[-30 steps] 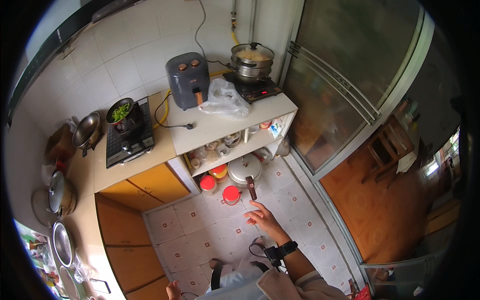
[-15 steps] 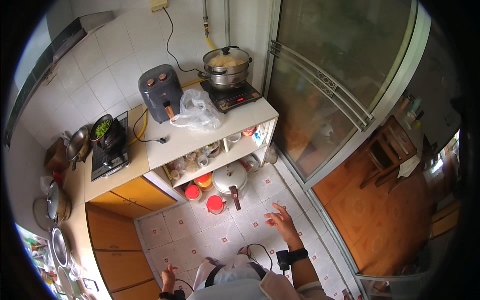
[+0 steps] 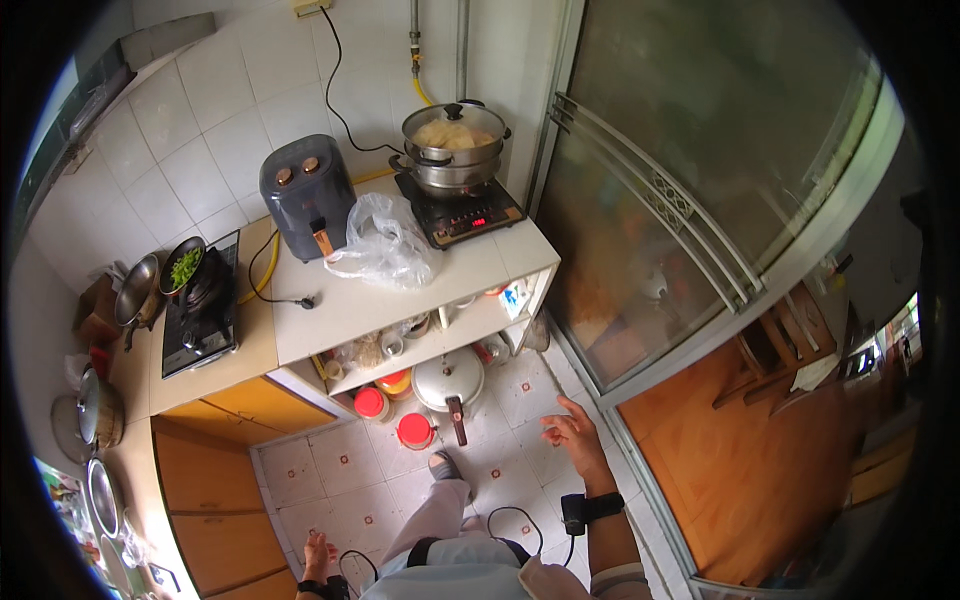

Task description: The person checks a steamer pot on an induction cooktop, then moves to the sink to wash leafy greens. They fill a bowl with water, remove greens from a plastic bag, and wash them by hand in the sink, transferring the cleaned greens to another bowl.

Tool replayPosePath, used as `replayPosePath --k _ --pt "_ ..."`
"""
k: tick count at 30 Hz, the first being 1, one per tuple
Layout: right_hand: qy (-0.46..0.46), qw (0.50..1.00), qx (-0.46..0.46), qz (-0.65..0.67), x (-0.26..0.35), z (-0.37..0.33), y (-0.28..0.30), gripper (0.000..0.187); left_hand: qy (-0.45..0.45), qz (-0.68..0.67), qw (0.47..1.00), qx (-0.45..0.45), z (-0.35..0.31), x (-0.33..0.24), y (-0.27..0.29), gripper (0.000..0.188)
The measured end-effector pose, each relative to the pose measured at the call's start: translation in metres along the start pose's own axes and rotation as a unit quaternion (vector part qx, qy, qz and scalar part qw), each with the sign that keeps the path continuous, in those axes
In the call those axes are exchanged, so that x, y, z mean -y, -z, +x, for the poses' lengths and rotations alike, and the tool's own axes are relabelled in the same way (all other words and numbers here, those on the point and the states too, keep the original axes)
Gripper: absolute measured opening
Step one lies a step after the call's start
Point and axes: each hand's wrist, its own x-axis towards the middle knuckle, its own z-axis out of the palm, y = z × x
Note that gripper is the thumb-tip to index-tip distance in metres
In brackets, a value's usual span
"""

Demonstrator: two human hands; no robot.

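My right hand (image 3: 576,440) hangs over the tiled floor with its fingers loosely spread and nothing in them. Lower left, my left hand (image 3: 319,553) is beside my leg, fingers slightly curled and apart, also holding nothing visible. Neither hand touches anything. Past my right hand, a pressure cooker (image 3: 436,379) with a brown handle stands on the floor. A red-lidded jar (image 3: 416,431) sits beside it. On the counter, a steamer pot (image 3: 455,157) with a glass lid, pale food showing through, rests on a lit induction cooker (image 3: 485,222).
A dark air fryer (image 3: 308,195), a clear plastic bag (image 3: 390,245) and a loose plug (image 3: 306,301) are on the white counter (image 3: 350,320). Farther left is a gas stove (image 3: 205,335) with a pan of green vegetables (image 3: 186,267). A sliding glass door (image 3: 680,130) borders the right.
My body has come nearer the counter, and one slippered foot now shows ahead on the floor. Both hands stay empty. The counter's things appear shifted slightly left in view.
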Motion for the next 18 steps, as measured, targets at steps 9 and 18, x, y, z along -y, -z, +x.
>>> replayPosePath --k 9,18 --pt "0.025 1.0 0.007 0.004 0.048 0.134 -0.01 0.047 -0.098 -0.149 0.982 0.055 0.073 -0.236 -0.077 0.036" --pt "0.035 0.999 0.005 0.021 0.109 0.238 0.002 0.044 -0.247 -0.223 0.911 0.243 0.033 -0.511 -0.196 0.036"
